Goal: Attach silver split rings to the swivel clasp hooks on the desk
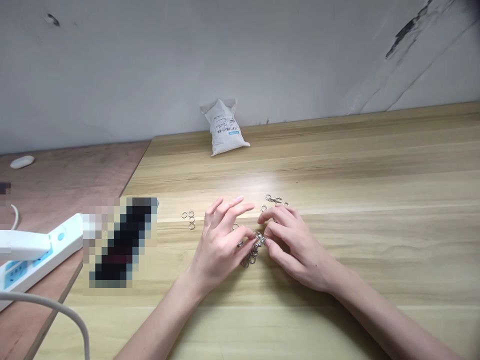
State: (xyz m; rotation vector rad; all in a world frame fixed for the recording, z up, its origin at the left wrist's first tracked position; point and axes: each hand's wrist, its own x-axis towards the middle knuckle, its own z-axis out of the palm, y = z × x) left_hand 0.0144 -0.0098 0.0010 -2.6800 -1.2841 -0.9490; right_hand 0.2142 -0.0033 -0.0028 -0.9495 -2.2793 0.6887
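Note:
My left hand point(223, 240) has its thumb and index finger pinched on a small metal split ring point(258, 235), while its other fingers stretch out above the table. Facing it, my right hand point(300, 245) pinches a small silvery metal clasp point(262, 240) that touches the ring. Just below the fingertips lies a small pile of metal key-ring clasps point(249, 259), partly covered by my left hand. Several loose rings point(192, 220) rest left of my left hand. Beyond my right hand lies a metal swivel clasp point(275, 199) beside more rings point(264, 208), some partly hidden by the fingers.
A white plastic packet point(225, 131) with a printed label stands against the wall at the back. To the left lies a blurred-out dark object point(122, 242). A white power strip point(67, 237) and a grey cable point(71, 312) occupy the left edge.

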